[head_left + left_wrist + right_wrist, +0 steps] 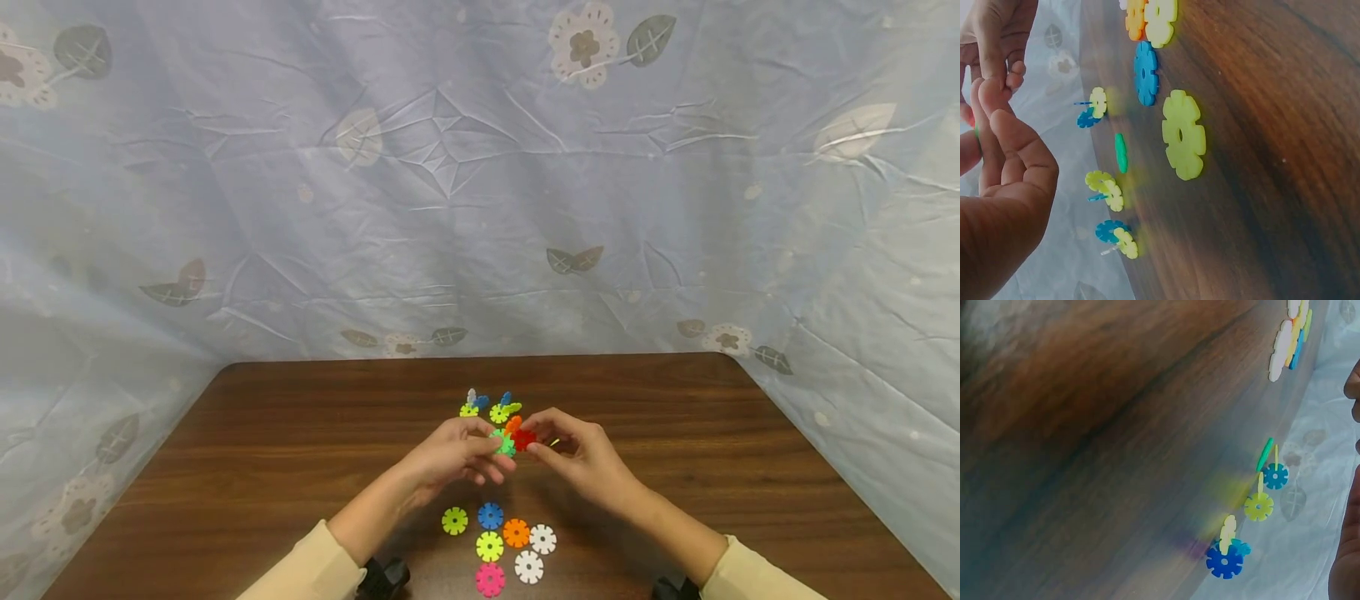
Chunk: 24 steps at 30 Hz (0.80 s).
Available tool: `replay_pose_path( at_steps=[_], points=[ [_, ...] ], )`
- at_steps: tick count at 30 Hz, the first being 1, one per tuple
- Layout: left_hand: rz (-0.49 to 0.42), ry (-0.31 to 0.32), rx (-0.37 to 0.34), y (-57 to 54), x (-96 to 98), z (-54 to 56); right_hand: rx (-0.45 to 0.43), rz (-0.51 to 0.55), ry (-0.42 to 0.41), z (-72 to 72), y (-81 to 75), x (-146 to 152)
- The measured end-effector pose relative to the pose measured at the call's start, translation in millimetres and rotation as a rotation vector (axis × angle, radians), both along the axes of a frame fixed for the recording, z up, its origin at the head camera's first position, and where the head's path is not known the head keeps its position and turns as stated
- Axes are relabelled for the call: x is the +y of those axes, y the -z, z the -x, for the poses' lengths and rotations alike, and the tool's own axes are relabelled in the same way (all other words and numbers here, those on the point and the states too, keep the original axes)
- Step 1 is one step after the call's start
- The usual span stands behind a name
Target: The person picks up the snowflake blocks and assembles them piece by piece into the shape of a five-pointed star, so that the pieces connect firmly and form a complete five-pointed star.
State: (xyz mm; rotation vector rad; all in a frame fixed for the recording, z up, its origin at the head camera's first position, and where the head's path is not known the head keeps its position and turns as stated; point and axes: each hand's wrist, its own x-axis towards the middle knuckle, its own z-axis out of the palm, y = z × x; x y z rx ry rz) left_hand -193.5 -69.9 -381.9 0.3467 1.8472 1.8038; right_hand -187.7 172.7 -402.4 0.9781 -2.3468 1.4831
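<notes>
My left hand (457,450) pinches a green notched disc (498,440) between thumb and fingers over the middle of the table. Facing it, my right hand (581,454) holds a red notched disc (524,440) by its edge. An orange disc (513,425) sticks up between the green and red ones, overlapping both in the head view. In the left wrist view the left hand (1013,162) almost hides these pieces, and only slivers of red and green show. A separate green disc (1121,153) is on the table below the hands.
Behind the hands stand joined disc clusters, one white, blue and yellow (469,411), another blue and yellow (499,413); a third, blue and yellow (1090,116), shows in the left wrist view. Nearer lie several loose discs, including blue (491,515), orange (516,532), white (528,567) and pink (491,579).
</notes>
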Motion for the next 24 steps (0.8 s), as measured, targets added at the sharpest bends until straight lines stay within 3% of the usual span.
replay_pose_path(
  at_steps=[6, 12, 19, 24],
  points=[
    [-0.071, -0.027, -0.045, -2.1, 5.8, -2.7, -0.081, 0.1, -0.063, -1.2, 0.0, -1.6],
    [-0.118, -0.058, -0.062, -3.1, 8.8, -4.6, -0.081, 0.163, -0.081, -1.6, 3.2, -4.0],
    [-0.112, -0.059, -0.04, 2.3, 10.1, -4.9, -0.006, 0.138, -0.07, -3.3, 5.4, -7.7],
    [-0.094, -0.07, 0.011, 5.4, 12.7, -4.3, -0.006, 0.095, -0.025, -2.0, 3.2, -5.7]
  ],
)
